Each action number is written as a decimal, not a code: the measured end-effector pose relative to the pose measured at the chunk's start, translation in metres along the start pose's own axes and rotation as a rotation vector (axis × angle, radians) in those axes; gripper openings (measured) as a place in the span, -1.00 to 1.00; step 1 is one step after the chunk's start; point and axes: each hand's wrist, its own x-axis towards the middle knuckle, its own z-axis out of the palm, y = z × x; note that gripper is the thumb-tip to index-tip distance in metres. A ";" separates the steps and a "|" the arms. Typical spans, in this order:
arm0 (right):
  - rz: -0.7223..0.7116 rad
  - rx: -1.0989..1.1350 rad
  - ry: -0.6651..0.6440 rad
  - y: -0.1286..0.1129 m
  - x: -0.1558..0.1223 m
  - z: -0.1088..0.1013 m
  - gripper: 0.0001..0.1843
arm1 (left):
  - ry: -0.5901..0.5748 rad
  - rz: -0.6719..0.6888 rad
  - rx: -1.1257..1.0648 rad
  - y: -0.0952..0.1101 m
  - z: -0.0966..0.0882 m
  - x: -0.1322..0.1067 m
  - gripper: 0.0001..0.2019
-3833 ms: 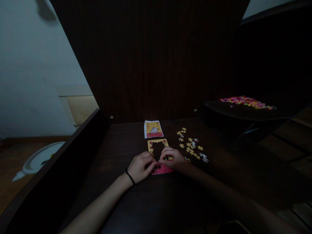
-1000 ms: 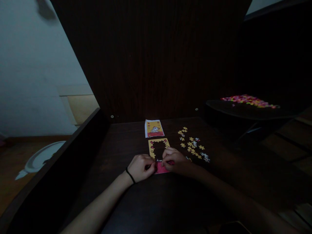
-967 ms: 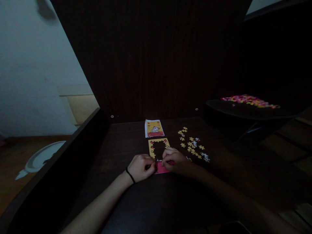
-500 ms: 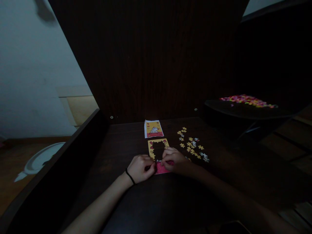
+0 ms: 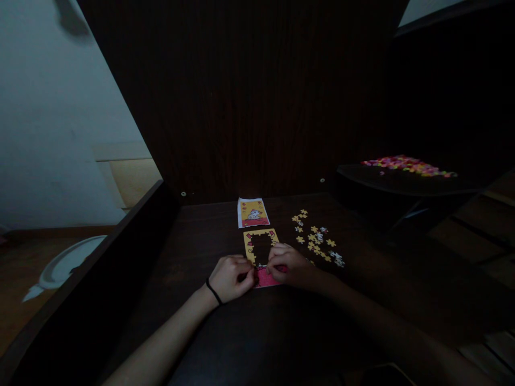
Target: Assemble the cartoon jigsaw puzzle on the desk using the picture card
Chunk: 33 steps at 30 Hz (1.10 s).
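A partly assembled jigsaw puzzle [image 5: 248, 249] lies flat on the dark wooden surface, its yellow border around an open middle and a pink strip along the bottom. My left hand [image 5: 231, 277], with a black band at the wrist, is closed with its fingertips at the puzzle's lower left edge. Curled over the lower right side, my right hand [image 5: 292, 265] has thumb and fingers pinched on the puzzle; its fingertips hide whatever piece is under them. Just beyond lies a picture sheet [image 5: 253, 213] with a white animal on yellow and pink.
Loose jigsaw pieces [image 5: 317, 246], yellow and white, are scattered right of the puzzle. A dark upright panel [image 5: 249, 107] closes off the back, and a low side board [image 5: 100, 257] runs along the left. Small colourful pieces [image 5: 406, 165] are heaped on a dark shelf at right.
Both hands keep almost the same place and grip on the puzzle. The whole view has shifted very slightly; the loose pieces lie as before.
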 end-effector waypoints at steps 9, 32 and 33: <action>0.032 0.016 -0.036 0.001 0.001 -0.004 -0.85 | 0.035 -0.002 -0.009 0.000 0.000 -0.001 -0.71; 0.025 0.028 -0.133 0.005 -0.003 0.000 -0.85 | -0.033 -0.001 -0.037 0.001 -0.001 0.000 -0.74; 0.024 0.029 -0.131 0.005 -0.003 0.001 -0.85 | -0.022 -0.005 -0.036 0.001 -0.001 0.000 -0.73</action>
